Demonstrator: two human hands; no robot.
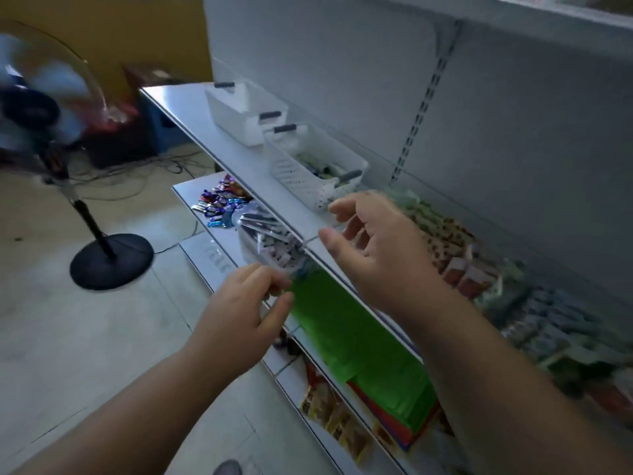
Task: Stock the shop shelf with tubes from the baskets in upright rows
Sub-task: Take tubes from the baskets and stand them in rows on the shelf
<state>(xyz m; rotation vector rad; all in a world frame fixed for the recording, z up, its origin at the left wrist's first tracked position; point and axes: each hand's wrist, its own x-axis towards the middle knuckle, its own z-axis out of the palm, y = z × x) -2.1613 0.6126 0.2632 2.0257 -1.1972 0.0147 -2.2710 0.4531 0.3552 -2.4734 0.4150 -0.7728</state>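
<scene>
A standing fan (51,108) blurs at my far left, its round base on the floor. My left hand (245,303) hangs in front of the lower shelves, its fingers (277,282) curled as if pinching something small; the blur keeps me from telling what, or whether anything is there at all. Up and to the right, my right hand (373,241) hovers over the front edge of the shelf (239,156), fingers loosely spread and holding nothing. Two white baskets sit on that shelf: the far basket (245,113), whose contents I cannot see, and the near basket (317,169) with tubes (317,168) lying flat inside, long axes running along the basket. That near basket lies just beyond my right fingertips, so I judge the right hand the nearer one. Packed goods (479,269) crowd the shelf to the right.
</scene>
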